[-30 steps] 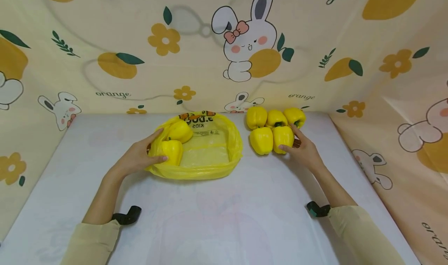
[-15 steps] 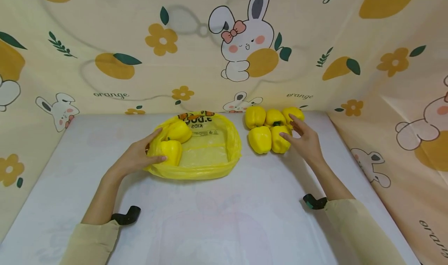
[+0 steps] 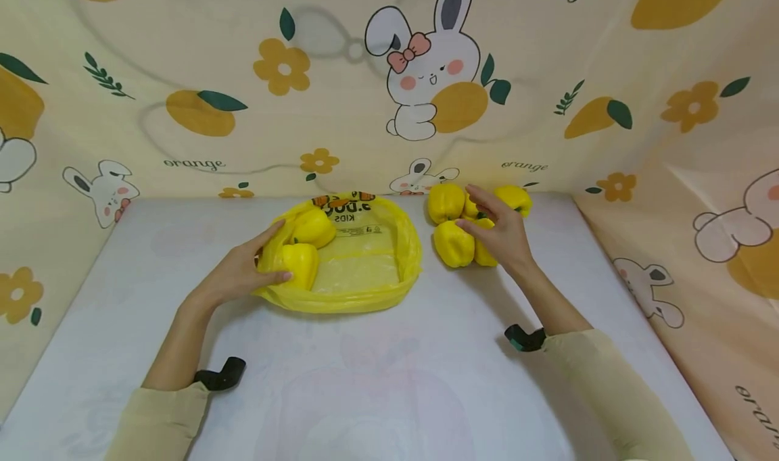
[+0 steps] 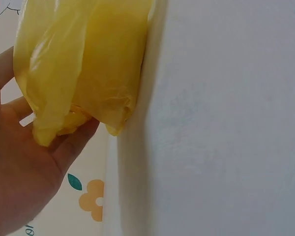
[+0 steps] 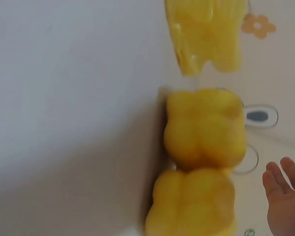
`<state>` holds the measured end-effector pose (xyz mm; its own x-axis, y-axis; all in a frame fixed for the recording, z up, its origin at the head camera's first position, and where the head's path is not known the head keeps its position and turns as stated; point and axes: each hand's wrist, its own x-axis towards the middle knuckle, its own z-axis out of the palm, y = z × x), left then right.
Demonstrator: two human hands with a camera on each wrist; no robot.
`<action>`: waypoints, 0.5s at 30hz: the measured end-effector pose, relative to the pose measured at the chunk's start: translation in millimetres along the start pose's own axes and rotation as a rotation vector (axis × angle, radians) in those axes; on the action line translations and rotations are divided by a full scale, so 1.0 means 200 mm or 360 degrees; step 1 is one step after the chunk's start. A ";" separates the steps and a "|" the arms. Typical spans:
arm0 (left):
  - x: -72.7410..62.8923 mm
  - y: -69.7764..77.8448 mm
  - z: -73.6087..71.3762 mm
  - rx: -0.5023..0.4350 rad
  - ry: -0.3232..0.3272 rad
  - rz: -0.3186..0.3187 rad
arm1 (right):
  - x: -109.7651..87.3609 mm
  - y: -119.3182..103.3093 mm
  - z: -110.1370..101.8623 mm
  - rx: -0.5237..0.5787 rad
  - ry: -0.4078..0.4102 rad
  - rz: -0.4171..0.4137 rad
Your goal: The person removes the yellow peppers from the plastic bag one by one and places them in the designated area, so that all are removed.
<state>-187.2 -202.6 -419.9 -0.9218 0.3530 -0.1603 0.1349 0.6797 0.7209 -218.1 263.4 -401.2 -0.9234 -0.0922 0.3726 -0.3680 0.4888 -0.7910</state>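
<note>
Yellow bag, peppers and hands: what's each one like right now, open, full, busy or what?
Bag: open at the top, only partly filled.
Left hand: busy, holding the bag's left side.
Right hand: fingers apart, holding nothing.
Peppers in the bag: two, near its left side.
Peppers outside: five, bunched together, some partly hidden by the right hand.

A cream covering [image 3: 219, 35] printed with rabbits, oranges, yellow flowers and green leaves lines the far side of a white tabletop [image 3: 341, 359], with patterned panels rising at left [image 3: 45, 190] and right [image 3: 724, 136]. A large rabbit [image 3: 414, 121] wearing a pink bow [image 3: 409, 53] hugs an orange [image 3: 460, 107] at far center, near the word "orange" in dark script [image 3: 195, 163]. Soft, looping shadows [image 3: 325, 35] cross the far panel; the right side takes a pinker tone, and faint printed shapes [image 3: 368, 407] tint the near tabletop.
</note>
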 end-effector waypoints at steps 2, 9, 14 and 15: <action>0.00 0.00 0.00 -0.0011 -0.0006 0.0002 | 0.01 -0.03 0.03 0.0015 -0.0029 0.0013; 0.00 0.00 0.00 -0.0047 -0.0044 0.0002 | 0.04 -0.20 0.12 0.0097 -0.0128 -0.0028; 0.00 -0.01 0.00 -0.0040 -0.0043 0.0013 | 0.05 -0.33 0.17 0.0142 -0.0228 -0.0061; 0.00 -0.01 0.00 -0.0041 -0.0044 0.0010 | 0.06 -0.33 0.18 0.0151 -0.0242 -0.0083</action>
<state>-187.5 -204.0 -420.4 -0.9105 0.3753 -0.1738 0.1312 0.6607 0.7391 -207.9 197.7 -361.8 -0.9059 -0.2493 0.3423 -0.4180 0.3967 -0.8173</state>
